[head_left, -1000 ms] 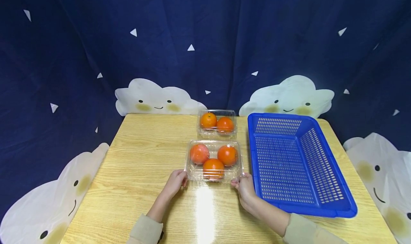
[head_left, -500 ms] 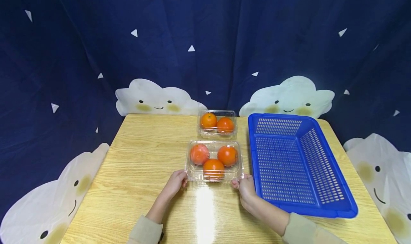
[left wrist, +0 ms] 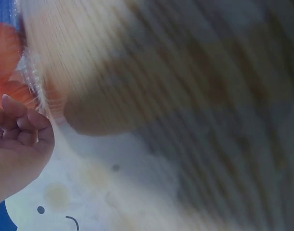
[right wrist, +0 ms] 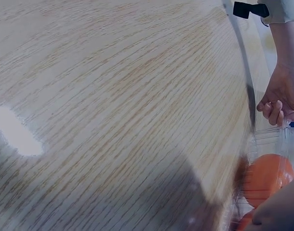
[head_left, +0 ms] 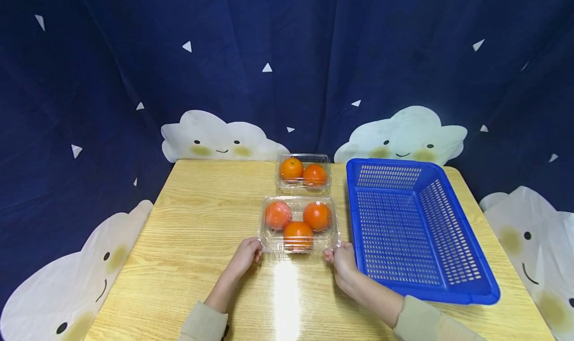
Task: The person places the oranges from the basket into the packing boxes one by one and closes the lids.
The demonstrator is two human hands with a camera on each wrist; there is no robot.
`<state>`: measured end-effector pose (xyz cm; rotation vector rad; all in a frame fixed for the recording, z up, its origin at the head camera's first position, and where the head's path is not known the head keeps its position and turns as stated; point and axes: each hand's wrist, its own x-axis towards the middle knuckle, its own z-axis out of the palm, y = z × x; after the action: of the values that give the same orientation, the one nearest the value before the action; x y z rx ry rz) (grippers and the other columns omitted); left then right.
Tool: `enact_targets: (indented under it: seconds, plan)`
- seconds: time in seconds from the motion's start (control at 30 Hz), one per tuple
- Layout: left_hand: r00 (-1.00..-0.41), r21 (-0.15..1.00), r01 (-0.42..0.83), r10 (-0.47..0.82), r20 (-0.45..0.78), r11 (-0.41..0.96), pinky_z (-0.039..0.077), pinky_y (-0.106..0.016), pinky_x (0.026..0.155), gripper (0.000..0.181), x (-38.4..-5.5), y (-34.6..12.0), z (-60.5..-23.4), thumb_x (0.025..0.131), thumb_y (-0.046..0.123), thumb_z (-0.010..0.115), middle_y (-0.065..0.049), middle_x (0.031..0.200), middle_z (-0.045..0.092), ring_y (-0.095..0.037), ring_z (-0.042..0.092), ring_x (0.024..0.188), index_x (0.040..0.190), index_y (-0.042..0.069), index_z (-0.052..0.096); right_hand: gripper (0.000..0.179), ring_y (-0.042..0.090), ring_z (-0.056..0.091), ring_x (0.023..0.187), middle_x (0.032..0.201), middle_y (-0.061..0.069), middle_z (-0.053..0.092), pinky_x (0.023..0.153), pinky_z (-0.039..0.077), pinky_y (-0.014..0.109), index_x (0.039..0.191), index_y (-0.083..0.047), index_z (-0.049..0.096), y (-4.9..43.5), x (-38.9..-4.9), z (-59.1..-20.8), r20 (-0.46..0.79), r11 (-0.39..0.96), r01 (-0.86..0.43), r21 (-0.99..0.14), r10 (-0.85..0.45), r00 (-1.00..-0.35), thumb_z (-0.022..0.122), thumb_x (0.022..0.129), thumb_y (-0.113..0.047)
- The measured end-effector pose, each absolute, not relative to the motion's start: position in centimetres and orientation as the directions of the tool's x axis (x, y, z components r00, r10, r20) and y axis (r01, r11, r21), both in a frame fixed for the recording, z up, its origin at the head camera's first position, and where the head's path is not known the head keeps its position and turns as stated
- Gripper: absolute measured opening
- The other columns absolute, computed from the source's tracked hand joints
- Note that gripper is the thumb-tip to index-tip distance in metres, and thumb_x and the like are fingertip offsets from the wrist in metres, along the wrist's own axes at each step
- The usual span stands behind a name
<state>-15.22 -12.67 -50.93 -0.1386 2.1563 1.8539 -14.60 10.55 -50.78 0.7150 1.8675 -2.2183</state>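
In the head view a clear plastic fruit box (head_left: 274, 245) sits mid-table, holding three round orange fruits (head_left: 298, 236). My left hand (head_left: 245, 255) pinches its front left corner with curled fingers. At the front right corner my right hand (head_left: 343, 263) pinches the edge between thumb and fingers. The left wrist view shows the curled left fingers (left wrist: 29, 127) close against the box side. Part of my right hand (right wrist: 277, 207) fills the lower right of the right wrist view, its fingertips hidden, with the box wall (right wrist: 267, 137) beyond.
Behind it stands a smaller clear box (head_left: 302, 156) with two orange fruits. To the right lies a blue perforated plastic basket (head_left: 354, 221), its near side close to my right hand. The wooden table (head_left: 202, 206) ends at a dark blue curtain (head_left: 305, 57) with cloud figures.
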Motion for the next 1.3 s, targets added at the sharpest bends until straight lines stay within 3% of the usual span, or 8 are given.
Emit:
enact_targets:
  seconds: [0.17, 0.27, 0.37, 0.57, 0.73, 0.83, 1.07, 1.3]
  plan:
    - [-0.962, 0.946, -0.235, 0.086, -0.259, 0.221, 0.035, -0.025, 0.049, 0.021, -15.8, -12.9, -53.0, 0.081, -0.002, 0.038, -0.003, 0.050, 0.040, -0.015, 0.038, 0.048, 0.061, -0.002, 0.045, 0.030, 0.012, 0.045, 0.070, 0.090, 0.011, 0.044, 0.067, 0.041, 0.023, 0.118, 0.009, 0.024, 10.7, -14.7, -50.8, -0.423, -0.123, 0.405, -0.906, 0.206, -0.883, 0.028, 0.089, 0.006]
    - [-0.969, 0.930, -0.216, 0.052, -0.241, 0.297, 0.032, -0.024, 0.046, 0.021, -16.1, -13.0, -54.0, 0.082, 0.003, 0.040, -0.002, 0.049, 0.041, -0.015, 0.038, 0.046, 0.063, -0.003, 0.047, 0.044, 0.027, 0.047, 0.097, 0.116, 0.023, 0.038, 0.090, 0.038, 0.035, 0.131, 0.008, 0.015, 10.8, -14.7, -50.7, -0.392, -0.082, 0.383, -0.920, 0.188, -0.901, 0.026, 0.089, 0.006]
    - [-0.976, 0.913, -0.197, 0.019, -0.218, 0.358, 0.031, -0.024, 0.044, 0.020, -16.2, -13.0, -54.3, 0.083, 0.008, 0.042, -0.003, 0.050, 0.042, -0.013, 0.037, 0.045, 0.067, -0.001, 0.048, 0.056, 0.039, 0.027, 0.126, 0.138, 0.030, 0.019, 0.106, 0.020, 0.047, 0.139, 0.005, 0.006, 10.8, -14.6, -50.5, -0.348, -0.010, 0.350, -0.937, 0.153, -0.925, 0.026, 0.087, 0.008]
    - [-0.999, 0.871, -0.049, -0.030, -0.039, 0.489, 0.038, -0.025, 0.051, 0.008, -16.3, -12.9, -54.5, 0.081, 0.009, 0.048, -0.003, 0.068, 0.046, -0.012, 0.043, 0.057, 0.086, 0.003, 0.048, 0.072, 0.044, 0.012, 0.133, 0.146, 0.022, 0.007, 0.105, 0.013, 0.055, 0.143, -0.003, 0.009, 10.9, -14.6, -50.5, -0.207, 0.286, 0.228, -0.931, 0.102, -0.973, 0.043, 0.081, 0.009]
    - [-0.989, 0.800, 0.106, -0.022, 0.148, 0.591, 0.043, -0.037, 0.081, 0.043, -16.2, -12.9, -54.5, 0.076, 0.008, 0.057, -0.014, 0.106, 0.051, -0.024, 0.050, 0.093, 0.117, -0.001, 0.046, 0.077, 0.045, 0.006, 0.134, 0.149, 0.019, -0.003, 0.103, 0.016, 0.057, 0.142, 0.002, 0.012, 11.1, -14.6, -50.7, -0.067, 0.433, 0.066, -0.899, 0.012, -0.998, 0.052, 0.077, 0.010]
    - [-0.974, 0.748, 0.184, 0.019, 0.224, 0.638, 0.039, -0.048, 0.093, 0.056, -16.0, -12.8, -54.2, 0.074, 0.009, 0.059, -0.018, 0.125, 0.045, -0.033, 0.044, 0.114, 0.128, 0.001, 0.043, 0.079, 0.044, 0.005, 0.134, 0.149, 0.019, -0.004, 0.102, 0.018, 0.058, 0.142, 0.002, 0.015, 11.1, -14.6, -50.8, 0.010, 0.495, -0.025, -0.869, -0.033, -0.999, 0.053, 0.074, 0.012]
    - [-0.945, 0.623, 0.304, 0.145, 0.293, 0.721, 0.040, -0.055, 0.090, 0.067, -15.8, -12.4, -53.7, 0.068, 0.013, 0.060, -0.011, 0.140, 0.034, -0.032, 0.033, 0.126, 0.133, 0.009, 0.044, 0.066, 0.040, 0.005, 0.136, 0.149, 0.022, 0.011, 0.103, 0.012, 0.059, 0.136, 0.002, 0.034, 10.9, -14.8, -50.8, 0.144, 0.646, -0.217, -0.732, -0.164, -0.976, 0.059, 0.076, 0.006]
    - [-0.912, 0.493, 0.382, 0.231, 0.339, 0.782, 0.040, -0.052, 0.090, 0.062, -15.6, -11.9, -53.6, 0.069, 0.022, 0.060, -0.013, 0.141, 0.034, -0.032, 0.033, 0.127, 0.129, 0.009, 0.049, 0.056, 0.042, 0.013, 0.134, 0.144, 0.024, 0.023, 0.103, 0.018, 0.056, 0.129, 0.006, 0.042, 11.0, -14.8, -50.9, 0.197, 0.699, -0.273, -0.661, -0.190, -0.962, 0.063, 0.078, 0.001]
